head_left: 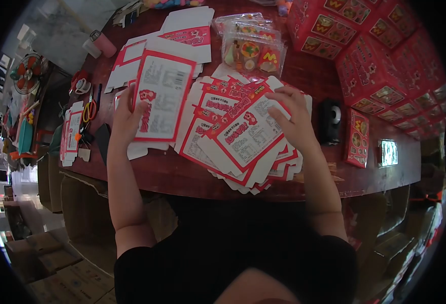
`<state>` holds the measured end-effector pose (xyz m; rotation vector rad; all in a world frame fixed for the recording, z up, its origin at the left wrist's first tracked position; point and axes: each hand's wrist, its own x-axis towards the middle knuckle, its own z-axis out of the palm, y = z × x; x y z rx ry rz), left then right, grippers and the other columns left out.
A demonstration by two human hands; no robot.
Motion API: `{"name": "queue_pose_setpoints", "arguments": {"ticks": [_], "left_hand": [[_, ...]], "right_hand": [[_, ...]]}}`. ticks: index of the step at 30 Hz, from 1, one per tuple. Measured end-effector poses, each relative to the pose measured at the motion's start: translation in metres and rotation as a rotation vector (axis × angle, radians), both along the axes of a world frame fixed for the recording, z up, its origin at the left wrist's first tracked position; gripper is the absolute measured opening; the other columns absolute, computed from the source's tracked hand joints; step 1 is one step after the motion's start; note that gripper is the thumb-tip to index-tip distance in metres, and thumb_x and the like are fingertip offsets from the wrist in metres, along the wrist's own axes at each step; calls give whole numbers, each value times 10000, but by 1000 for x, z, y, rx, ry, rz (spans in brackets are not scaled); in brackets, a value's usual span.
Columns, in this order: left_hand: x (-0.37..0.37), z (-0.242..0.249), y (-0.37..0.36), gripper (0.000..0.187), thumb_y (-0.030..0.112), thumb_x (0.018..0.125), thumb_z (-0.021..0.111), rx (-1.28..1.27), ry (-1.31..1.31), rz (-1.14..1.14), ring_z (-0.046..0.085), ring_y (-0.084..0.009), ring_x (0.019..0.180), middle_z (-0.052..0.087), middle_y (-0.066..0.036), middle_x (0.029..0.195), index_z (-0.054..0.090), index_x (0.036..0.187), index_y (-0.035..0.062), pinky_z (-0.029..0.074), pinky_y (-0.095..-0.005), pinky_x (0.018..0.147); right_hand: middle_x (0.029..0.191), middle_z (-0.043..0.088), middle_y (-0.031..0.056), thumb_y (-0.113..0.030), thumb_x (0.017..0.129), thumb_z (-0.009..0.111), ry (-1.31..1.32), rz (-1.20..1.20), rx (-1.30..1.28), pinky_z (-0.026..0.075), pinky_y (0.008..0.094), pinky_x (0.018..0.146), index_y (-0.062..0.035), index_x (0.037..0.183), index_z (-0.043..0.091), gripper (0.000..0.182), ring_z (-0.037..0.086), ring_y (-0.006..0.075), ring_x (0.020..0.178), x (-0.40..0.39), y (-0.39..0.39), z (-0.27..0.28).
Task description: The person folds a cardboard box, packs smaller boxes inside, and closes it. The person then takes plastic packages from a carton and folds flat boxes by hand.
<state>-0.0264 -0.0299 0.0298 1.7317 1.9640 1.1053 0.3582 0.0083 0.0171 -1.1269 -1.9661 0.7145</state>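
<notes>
Left grip (133, 109) closed on red-and-white box (163, 96), right grip (290, 114) unclenched over cartons (248, 134), scissors (89, 110) nearby.

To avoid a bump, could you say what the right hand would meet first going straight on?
The right hand would probably meet the fanned flat cartons just ahead, though its height above them is unclear.

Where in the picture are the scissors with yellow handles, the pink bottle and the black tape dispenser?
Scissors (89, 110): head view, on the yellow handles.
Pink bottle (104, 44): head view, on the body.
Black tape dispenser (328, 127): head view, on the black side.
</notes>
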Motion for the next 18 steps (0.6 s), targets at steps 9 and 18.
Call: {"name": "queue_pose_setpoints", "arguments": {"ticks": [9,18], "left_hand": [[161,-35,5,767,288,639,807,-287,137,-411,429,-302,1183,440,-152,1257,431,1264,52,363,-408,999],[187,-29,20,698,314,672,786,-145,231,-430,521,-291,1003,501,-140,1106,456,1217,28,435,-375,833]], "right_hand": [[1186,467,108,-404,690,735,-545,-351,34,346,442,944,-39,1183,543,643,421,283,1154,6,6,-29],[874,625,111,-235,642,787,-171,-302,-187,467,312,723,0,951,593,434,593,215,828,6,11,15]]}}
